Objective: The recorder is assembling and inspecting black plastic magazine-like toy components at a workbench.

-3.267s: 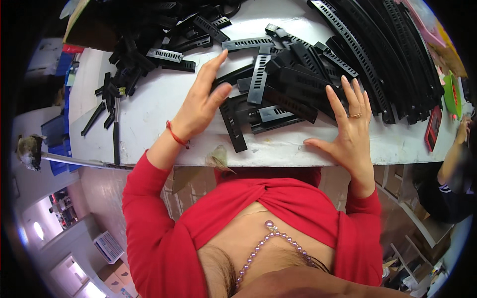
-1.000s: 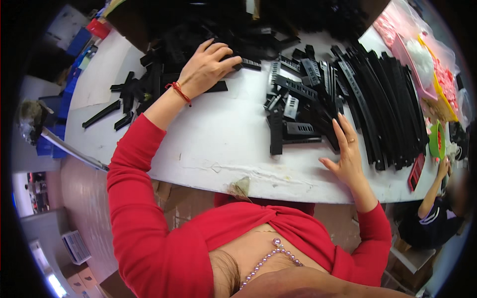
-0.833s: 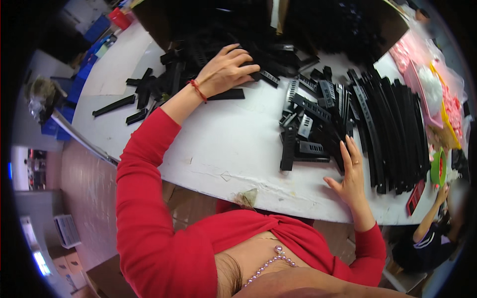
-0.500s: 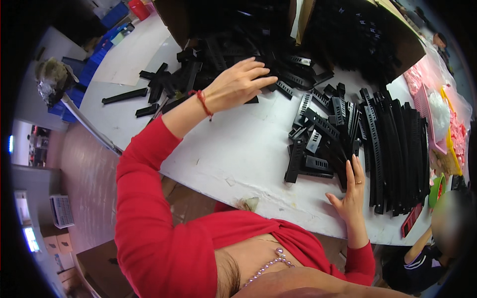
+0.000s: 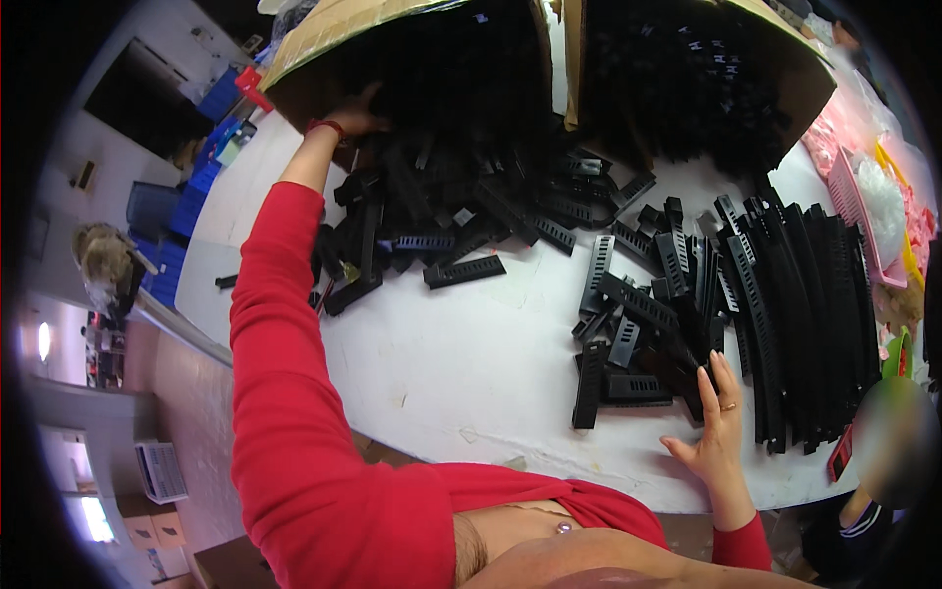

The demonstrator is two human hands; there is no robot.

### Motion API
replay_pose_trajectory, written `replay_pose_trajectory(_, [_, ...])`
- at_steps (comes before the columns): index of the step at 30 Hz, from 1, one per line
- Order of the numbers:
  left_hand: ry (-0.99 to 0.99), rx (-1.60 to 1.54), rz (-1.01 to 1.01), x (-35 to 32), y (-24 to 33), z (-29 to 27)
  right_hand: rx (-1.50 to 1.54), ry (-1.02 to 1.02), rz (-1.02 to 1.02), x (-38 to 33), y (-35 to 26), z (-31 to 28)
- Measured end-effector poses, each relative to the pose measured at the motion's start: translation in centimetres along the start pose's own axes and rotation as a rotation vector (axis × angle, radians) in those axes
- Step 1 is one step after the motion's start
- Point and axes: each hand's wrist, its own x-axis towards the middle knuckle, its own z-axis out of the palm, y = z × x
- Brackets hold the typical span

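Observation:
My left arm stretches far out, and my left hand (image 5: 361,116) is at the lower left corner of a cardboard box's (image 5: 329,34) opening. Shadow darkens its fingers, so what they grip, if anything, cannot be made out. Slotted black plastic strips (image 5: 466,272) spill from the box mouth in a jumbled heap. My right hand (image 5: 716,432) rests at the near right, fingers apart, fingertips touching the edge of a second loose pile of short black slotted pieces (image 5: 636,388). Beside it, long black strips (image 5: 800,334) lie side by side in a row.
A second cardboard box (image 5: 810,108) full of black parts stands at the back right. Pink baskets (image 5: 852,211) with a clear bag and pink pieces sit on the right edge. A red-edged phone-like object (image 5: 840,454) lies near another person at the lower right. White table (image 5: 412,383) shows between the piles.
My left hand has moved from above the heap, forward and left, to the box's corner. My right hand stays by the small pile. The view has shifted with my head.

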Motion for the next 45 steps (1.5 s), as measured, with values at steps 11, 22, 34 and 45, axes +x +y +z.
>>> replay_pose_trajectory(11, [-0.018, 0.304, -0.202, 8.3, -5.8, 5.7, -0.022, -0.007, 0.012, 0.3, -0.3, 0.1])
replay_pose_trajectory(22, [0.220, -0.120, -0.308, 8.4, -6.3, 3.9, -0.060, -0.022, 0.015, 0.8, -0.6, 0.3])
replay_pose_trajectory(34, [0.268, -0.909, -0.333, 0.4, 1.8, -3.0, -0.075, -0.017, 0.065, 0.3, -1.7, -0.4])
replay_pose_trajectory(45, [-0.014, -1.193, 0.012, -26.9, 20.0, 1.4, -0.121, 0.074, -0.025, 1.0, -0.8, 0.3])
